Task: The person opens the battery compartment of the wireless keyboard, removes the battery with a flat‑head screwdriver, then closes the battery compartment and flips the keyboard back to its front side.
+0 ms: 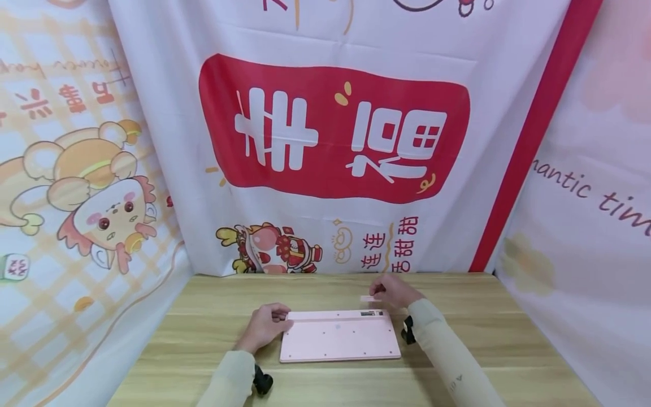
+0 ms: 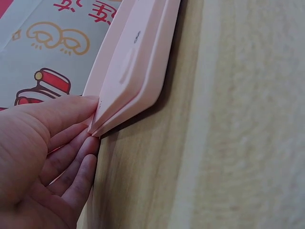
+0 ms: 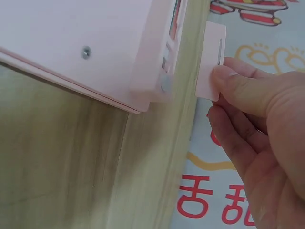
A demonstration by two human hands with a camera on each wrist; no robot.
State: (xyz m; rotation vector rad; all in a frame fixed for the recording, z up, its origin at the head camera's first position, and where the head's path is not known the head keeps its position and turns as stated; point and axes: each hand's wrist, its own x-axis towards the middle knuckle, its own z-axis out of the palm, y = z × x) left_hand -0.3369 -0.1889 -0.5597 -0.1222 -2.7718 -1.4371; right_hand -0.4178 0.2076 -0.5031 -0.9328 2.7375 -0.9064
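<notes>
1. Reaches in from the left in a pale sleeve; grips the far left corner of a pink device (image 1: 341, 341) with the left hand (image 1: 260, 328), thumb laid on top, fingers curled against the edge.
2. Rests between both hands on a wood-grained table (image 1: 203, 339), smooth-shelled and rectangular, with a raised ridge along the far side and small metal screws (image 3: 86, 52).
3. Opens at the ridge's right end into a narrow slot (image 1: 371, 313).
4. Pinches a thin, flat, round-cornered strip (image 3: 208, 71) between thumb and fingers of the right hand (image 1: 398, 291), forearm angled inward, just beyond the slot and apart from the device.
</notes>
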